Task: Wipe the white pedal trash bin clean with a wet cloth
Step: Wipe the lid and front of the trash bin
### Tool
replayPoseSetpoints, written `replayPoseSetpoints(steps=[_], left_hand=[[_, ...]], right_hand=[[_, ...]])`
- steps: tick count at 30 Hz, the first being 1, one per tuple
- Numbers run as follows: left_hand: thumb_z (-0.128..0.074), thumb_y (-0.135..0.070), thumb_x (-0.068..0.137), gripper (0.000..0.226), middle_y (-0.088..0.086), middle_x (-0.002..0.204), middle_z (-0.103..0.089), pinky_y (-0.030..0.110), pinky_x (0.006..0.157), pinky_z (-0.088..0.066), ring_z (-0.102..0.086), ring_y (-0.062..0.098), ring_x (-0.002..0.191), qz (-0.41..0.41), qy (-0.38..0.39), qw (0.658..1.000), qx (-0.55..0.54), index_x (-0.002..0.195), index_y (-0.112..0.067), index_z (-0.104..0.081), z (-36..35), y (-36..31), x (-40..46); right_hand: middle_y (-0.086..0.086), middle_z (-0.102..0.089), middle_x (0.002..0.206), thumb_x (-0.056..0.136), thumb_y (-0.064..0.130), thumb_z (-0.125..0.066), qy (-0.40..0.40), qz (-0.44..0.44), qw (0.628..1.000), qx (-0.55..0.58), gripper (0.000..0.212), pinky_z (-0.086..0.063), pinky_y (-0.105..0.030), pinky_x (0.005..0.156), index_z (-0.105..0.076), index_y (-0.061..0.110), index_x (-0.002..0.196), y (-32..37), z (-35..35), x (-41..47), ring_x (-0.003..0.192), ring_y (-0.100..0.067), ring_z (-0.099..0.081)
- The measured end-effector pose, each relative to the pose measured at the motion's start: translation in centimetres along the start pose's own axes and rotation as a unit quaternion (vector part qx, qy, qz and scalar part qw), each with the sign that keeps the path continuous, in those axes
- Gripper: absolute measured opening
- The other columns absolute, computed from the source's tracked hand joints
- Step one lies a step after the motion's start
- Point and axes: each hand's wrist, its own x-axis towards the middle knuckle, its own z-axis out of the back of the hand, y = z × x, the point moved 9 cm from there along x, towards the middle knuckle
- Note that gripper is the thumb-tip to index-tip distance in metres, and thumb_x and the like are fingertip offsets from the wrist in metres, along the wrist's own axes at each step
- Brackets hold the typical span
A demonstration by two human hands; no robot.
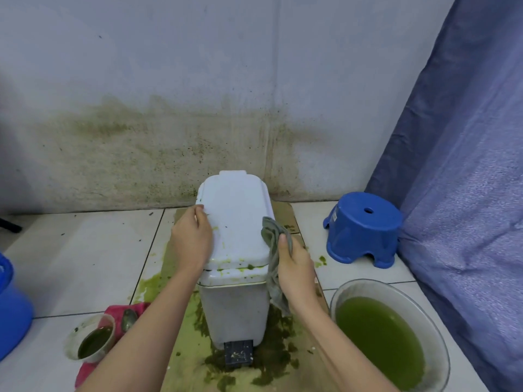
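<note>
- Head view: the white plastic pedal trash bin is stood upright on a green-smeared cardboard sheet against the stained wall, lid closed.
- The left hand is laid on the lid's left edge, fingers only slightly bent.
- A grey wet cloth is gripped by the right hand and pressed against the bin's right side.
- A clear basin of green water is placed just right of the bin.

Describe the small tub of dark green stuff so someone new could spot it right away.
Start at the white bin in the middle of the floor and look to its lower left, past the person's left forearm. There a small clear tub sits on a pink cloth beside a spoon. Unlike the big bowl of bright green water on the right, it is small and its liquid is dark olive.
</note>
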Motion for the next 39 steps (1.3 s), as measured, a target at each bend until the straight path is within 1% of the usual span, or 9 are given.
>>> replayPoseSetpoints(steps=[5, 8, 11, 14, 20, 24, 29, 34, 39], left_hand=[[-0.029, -0.022, 0.102, 0.038, 0.006, 0.115, -0.064, 0.027, 0.076, -0.032, -0.047, 0.012, 0.092, 0.034, -0.007, 0.996, -0.077, 0.121, -0.012, -0.061, 0.5, 0.5, -0.2], [-0.028, -0.021, 0.102, 0.038, 0.004, 0.113, -0.063, 0.026, 0.079, -0.034, -0.05, 0.014, 0.095, 0.036, -0.01, 0.993, -0.109, 0.12, -0.012, -0.06, 0.9, 0.6, -0.2], [-0.028, -0.021, 0.103, 0.037, 0.003, 0.116, -0.062, 0.029, 0.083, -0.038, -0.054, 0.02, 0.105, 0.034, 0.0, 0.992, -0.119, 0.122, -0.011, -0.059, 0.8, 0.8, 0.0], [-0.03, -0.022, 0.102, 0.038, 0.005, 0.124, -0.062, 0.033, 0.091, -0.041, -0.054, 0.023, 0.112, 0.033, 0.021, 0.995, -0.091, 0.126, -0.013, -0.058, 0.0, 1.2, 0.4], [-0.031, -0.022, 0.102, 0.039, -0.001, 0.128, -0.06, 0.022, 0.083, -0.035, -0.053, 0.016, 0.113, 0.031, 0.022, 0.998, -0.052, 0.131, -0.017, -0.056, -0.9, 1.9, 1.1], [-0.03, -0.026, 0.102, 0.037, -0.002, 0.119, -0.063, 0.014, 0.071, -0.033, -0.053, 0.007, 0.093, 0.029, 0.017, 0.995, -0.096, 0.124, -0.018, -0.058, -0.9, 2.1, 1.3], [-0.03, -0.034, 0.102, 0.045, 0.003, 0.145, -0.042, 0.024, 0.091, -0.028, -0.041, 0.02, 0.129, 0.036, 0.0, 0.991, -0.13, 0.144, -0.017, -0.032, -0.3, 1.8, 0.9], [-0.023, -0.046, 0.1, 0.051, 0.001, 0.149, -0.038, 0.028, 0.102, -0.03, -0.037, 0.017, 0.134, 0.036, 0.007, 0.984, -0.175, 0.146, -0.023, -0.027, -0.4, 2.0, 0.5], [-0.019, -0.051, 0.1, 0.055, -0.005, 0.148, -0.037, 0.021, 0.095, -0.022, -0.034, 0.008, 0.129, 0.046, 0.015, 0.98, -0.191, 0.147, -0.026, -0.027, -0.8, 1.9, 0.8]], right_hand=[[0.01, -0.057, 0.079, 0.102, 0.033, -0.033, -0.026, 0.094, 0.995, 0.017, 0.025, -0.04, -0.006, 0.059, -0.054, 0.022, 0.094, 6.9, -1.5, 3.9, 0.069, 0.015, -0.053], [-0.007, -0.051, 0.13, 0.101, 0.04, -0.031, 0.107, 0.096, 0.98, -0.138, 0.042, -0.039, -0.028, 0.096, -0.042, 0.014, 0.133, 7.6, -6.1, 6.6, 0.121, -0.014, -0.049], [-0.002, -0.017, 0.157, 0.1, 0.049, -0.019, 0.194, 0.122, 0.882, -0.411, 0.056, -0.006, -0.043, 0.118, -0.016, 0.026, 0.15, 2.9, -9.5, 5.2, 0.145, -0.025, -0.009], [0.005, -0.01, 0.159, 0.098, 0.052, -0.011, 0.169, 0.158, 0.857, -0.46, 0.053, 0.004, -0.043, 0.116, -0.013, 0.035, 0.149, 1.3, -10.4, 5.8, 0.146, -0.021, 0.001], [0.004, 0.003, 0.16, 0.096, 0.057, -0.014, 0.223, 0.062, 0.845, -0.481, 0.054, 0.004, -0.054, 0.114, -0.007, 0.043, 0.148, 1.0, -14.7, 16.2, 0.146, -0.026, 0.009], [0.003, -0.001, 0.16, 0.097, 0.055, -0.017, 0.219, 0.051, 0.847, -0.481, 0.053, 0.002, -0.053, 0.115, -0.012, 0.041, 0.148, 1.7, -17.4, 19.7, 0.145, -0.034, 0.007], [0.011, -0.011, 0.158, 0.1, 0.048, -0.024, 0.291, 0.171, 0.838, -0.429, 0.044, 0.0, -0.042, 0.116, -0.025, 0.045, 0.144, 3.3, -16.8, 12.7, 0.146, -0.024, 0.001], [0.026, -0.003, 0.154, 0.089, 0.065, -0.008, 0.302, 0.249, 0.826, -0.405, 0.05, 0.006, -0.031, 0.113, -0.002, 0.059, 0.139, 2.1, -11.4, 4.2, 0.144, -0.007, 0.007], [0.014, -0.008, 0.157, 0.1, 0.047, -0.018, 0.249, 0.141, 0.844, -0.455, 0.047, -0.002, -0.045, 0.115, -0.016, 0.039, 0.147, 2.1, -11.3, 12.0, 0.146, -0.02, -0.001]])
